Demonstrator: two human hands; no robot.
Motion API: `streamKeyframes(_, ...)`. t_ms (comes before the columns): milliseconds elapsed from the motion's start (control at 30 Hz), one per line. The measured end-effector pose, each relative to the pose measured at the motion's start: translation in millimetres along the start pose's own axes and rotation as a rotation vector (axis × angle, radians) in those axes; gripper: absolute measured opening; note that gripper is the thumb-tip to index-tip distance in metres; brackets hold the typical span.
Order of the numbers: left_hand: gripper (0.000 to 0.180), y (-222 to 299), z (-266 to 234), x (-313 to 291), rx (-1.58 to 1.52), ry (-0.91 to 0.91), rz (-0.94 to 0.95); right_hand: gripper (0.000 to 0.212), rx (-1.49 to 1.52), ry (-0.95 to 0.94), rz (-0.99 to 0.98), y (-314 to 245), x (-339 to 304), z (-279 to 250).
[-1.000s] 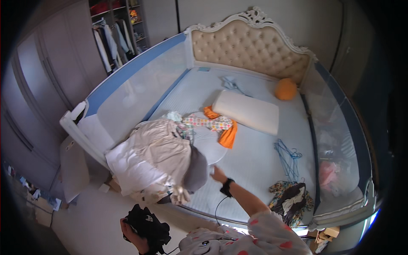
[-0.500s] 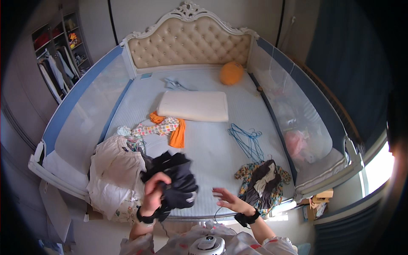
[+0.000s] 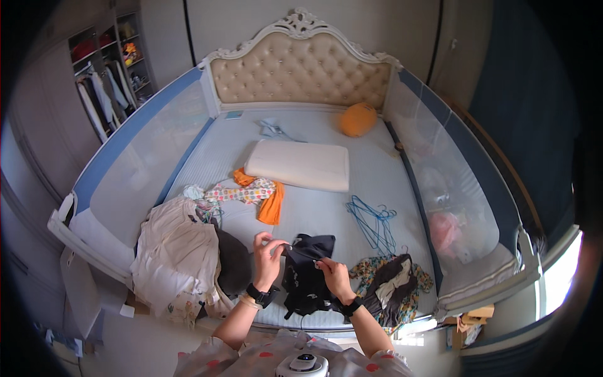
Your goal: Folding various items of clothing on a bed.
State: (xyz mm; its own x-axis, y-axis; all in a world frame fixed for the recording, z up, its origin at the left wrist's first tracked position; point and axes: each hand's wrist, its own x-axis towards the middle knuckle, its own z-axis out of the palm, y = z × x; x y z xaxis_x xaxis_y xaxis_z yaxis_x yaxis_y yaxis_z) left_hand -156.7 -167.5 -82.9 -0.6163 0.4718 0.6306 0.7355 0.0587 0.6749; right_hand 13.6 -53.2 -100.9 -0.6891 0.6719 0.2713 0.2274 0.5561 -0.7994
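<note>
A black garment [image 3: 309, 283] hangs bunched over the near edge of the bed; its exact kind does not show. Its upper left edge is pinched between the fingertips of my left hand [image 3: 268, 256]. My right hand [image 3: 336, 276] is closed on the same cloth a little lower and to the right. Left of my hands lie a dark grey piece of cloth [image 3: 234, 261] and a pile of cream clothes [image 3: 173, 251]. Close to my right hand, a patterned garment [image 3: 424, 276] and a dark brown one [image 3: 394, 292] lie together, with a hanger hook showing.
Blue hangers [image 3: 372, 223] lie tangled right of centre. Farther back are an orange and printed garment [image 3: 270, 207], a white pillow [image 3: 298, 164], a light blue item [image 3: 276, 130] and an orange ball-like object [image 3: 358, 119]. Mesh rails [image 3: 151, 141] flank the bed.
The black garment, bundled in my left hand before, has moved right and spread out, hanging down. My right hand, open and apart earlier, has taken hold of it. The view has shifted slightly.
</note>
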Motion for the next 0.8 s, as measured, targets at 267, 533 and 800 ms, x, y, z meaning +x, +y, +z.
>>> streamKeyframes(267,0.007,54.0,-19.5,-0.8,-0.331,-0.102,-0.235,0.029,0.03,0.293,-0.203,-48.0,-4.3,-11.4)
streamKeyframes(533,0.011,82.7,-31.3,7.4,-0.19,-0.261,0.033,0.028,0.28,-0.049,-0.159,-57.2,-19.6,6.8)
streamKeyframes(800,0.015,70.1,-63.8,26.5,-0.538,-0.692,-0.283,0.01,0.707,-0.196,0.199,-36.8,-19.5,1.5)
